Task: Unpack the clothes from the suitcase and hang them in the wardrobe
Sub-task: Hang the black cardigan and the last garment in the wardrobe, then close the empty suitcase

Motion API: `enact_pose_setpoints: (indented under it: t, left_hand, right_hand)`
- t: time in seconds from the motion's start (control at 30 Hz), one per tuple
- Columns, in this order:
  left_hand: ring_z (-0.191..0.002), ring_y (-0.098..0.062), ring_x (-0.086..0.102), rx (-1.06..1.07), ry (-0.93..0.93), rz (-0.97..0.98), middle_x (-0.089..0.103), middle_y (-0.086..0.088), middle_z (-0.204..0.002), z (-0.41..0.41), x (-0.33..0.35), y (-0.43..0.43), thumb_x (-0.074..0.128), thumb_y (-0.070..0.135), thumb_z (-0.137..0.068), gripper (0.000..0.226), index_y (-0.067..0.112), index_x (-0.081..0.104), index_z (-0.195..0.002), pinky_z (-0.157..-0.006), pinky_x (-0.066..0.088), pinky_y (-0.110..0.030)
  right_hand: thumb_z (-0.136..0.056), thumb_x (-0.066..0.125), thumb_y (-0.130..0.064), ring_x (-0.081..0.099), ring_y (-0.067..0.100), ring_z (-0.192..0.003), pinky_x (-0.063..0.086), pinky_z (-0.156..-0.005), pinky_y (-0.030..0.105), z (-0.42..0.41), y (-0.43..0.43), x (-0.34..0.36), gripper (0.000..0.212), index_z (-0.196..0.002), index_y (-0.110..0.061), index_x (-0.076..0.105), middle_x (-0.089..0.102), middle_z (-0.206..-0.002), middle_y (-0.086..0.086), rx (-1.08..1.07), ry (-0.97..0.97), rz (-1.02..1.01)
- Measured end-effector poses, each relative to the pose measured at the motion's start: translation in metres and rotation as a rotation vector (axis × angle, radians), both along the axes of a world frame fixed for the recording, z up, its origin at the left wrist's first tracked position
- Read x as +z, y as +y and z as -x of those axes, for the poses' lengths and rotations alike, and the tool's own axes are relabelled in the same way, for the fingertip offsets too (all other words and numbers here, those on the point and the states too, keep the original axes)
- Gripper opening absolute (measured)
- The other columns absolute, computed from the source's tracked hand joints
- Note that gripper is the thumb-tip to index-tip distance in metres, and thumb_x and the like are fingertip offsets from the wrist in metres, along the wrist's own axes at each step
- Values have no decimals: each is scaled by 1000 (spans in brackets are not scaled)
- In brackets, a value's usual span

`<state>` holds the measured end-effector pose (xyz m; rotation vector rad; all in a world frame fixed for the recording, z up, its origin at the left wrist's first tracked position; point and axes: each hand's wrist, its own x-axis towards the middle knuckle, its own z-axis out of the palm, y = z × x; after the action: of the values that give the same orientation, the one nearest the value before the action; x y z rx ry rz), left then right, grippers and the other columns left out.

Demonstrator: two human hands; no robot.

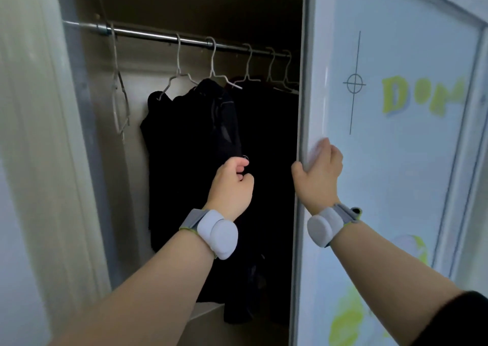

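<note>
The wardrobe stands open in front of me, with a metal rail point(158, 34) across its top. Several white wire hangers hang on the rail, and dark clothes point(195, 139) hang from them in the middle and to the right. One empty hanger point(120, 100) dangles at the left. My left hand point(232, 184) is inside the wardrobe with curled fingers at the front of a dark garment; whether it pinches the cloth is unclear. My right hand point(318, 171) grips the edge of the sliding door point(396, 161). No suitcase is in view.
The pale blue sliding door with green lettering fills the right side. The wardrobe's white frame point(66, 134) runs down the left. A light shelf or box top point(208, 310) sits low inside under the clothes. Both wrists wear white band devices.
</note>
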<state>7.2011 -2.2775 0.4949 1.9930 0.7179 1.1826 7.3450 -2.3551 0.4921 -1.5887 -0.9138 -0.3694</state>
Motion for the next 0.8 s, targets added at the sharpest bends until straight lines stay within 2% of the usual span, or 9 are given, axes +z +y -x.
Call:
enact_pose_setpoints:
  t: [0.1,0.2,0.23,0.3,0.37,0.43,0.53,0.67,0.8]
  left_hand:
    - [-101,-6,50,-2,60,24,52,7,-125,6,-12,-1,46,14,-93,35,24,50,-126,-88,39,-22]
    - [-105,-7,49,-22,120,61,52,6,-130,10,-23,-3,44,16,-96,37,22,47,-132,-91,38,-22]
    - [-108,-7,49,-29,130,70,52,5,-132,11,-28,-3,43,18,-97,38,21,46,-134,-92,36,-21]
    - [-117,-10,50,-36,130,85,52,3,-134,11,-32,0,41,22,-98,37,21,46,-135,-94,34,-19]
    - [-121,-12,51,-36,97,114,54,2,-132,13,-35,3,39,25,-99,35,22,48,-133,-96,35,-21]
    - [-117,-12,53,-15,38,109,57,3,-125,15,-40,3,39,23,-99,32,23,52,-128,-94,37,-22]
    - [-104,-11,57,26,-88,38,60,7,-108,22,-42,-3,40,13,-97,27,19,55,-118,-87,40,-19]
    - [-83,-3,55,115,-189,-119,58,9,-95,33,-35,-11,45,7,-93,24,19,56,-110,-78,45,-20]
    - [-86,3,51,253,-176,-383,55,1,-107,55,-25,-18,46,8,-92,31,12,58,-120,-81,40,-7]
  right_hand:
    - [-75,52,-36,40,30,-115,33,-107,43,-4,0,15,61,-127,-6,42,40,-126,14,-18,221,3]
    - [-60,46,-42,49,30,-99,45,-94,49,-5,2,21,66,-113,-3,51,46,-109,10,-33,297,-37]
    - [-60,46,-41,49,30,-98,46,-90,45,-4,4,17,63,-110,-3,51,46,-110,11,-13,291,-26]
    - [-60,47,-40,40,24,-87,40,-78,35,0,8,12,37,-89,-17,45,41,-103,6,24,276,-13]
    - [-58,45,-45,32,20,-84,32,-72,33,6,11,10,32,-81,-27,34,36,-98,2,67,257,-11]
    - [-59,44,-44,42,21,-86,39,-75,34,16,13,7,40,-91,-19,44,43,-102,2,135,235,-27]
    - [-66,42,-33,51,24,-91,46,-82,36,34,14,3,63,-124,-9,50,53,-114,10,243,219,-66]
    - [-69,35,-22,60,21,-98,50,-92,40,56,15,3,61,-126,-14,52,59,-113,7,339,191,-94]
    - [-75,33,-14,61,21,-101,49,-93,43,82,14,3,52,-121,-14,58,62,-111,6,439,171,-126]
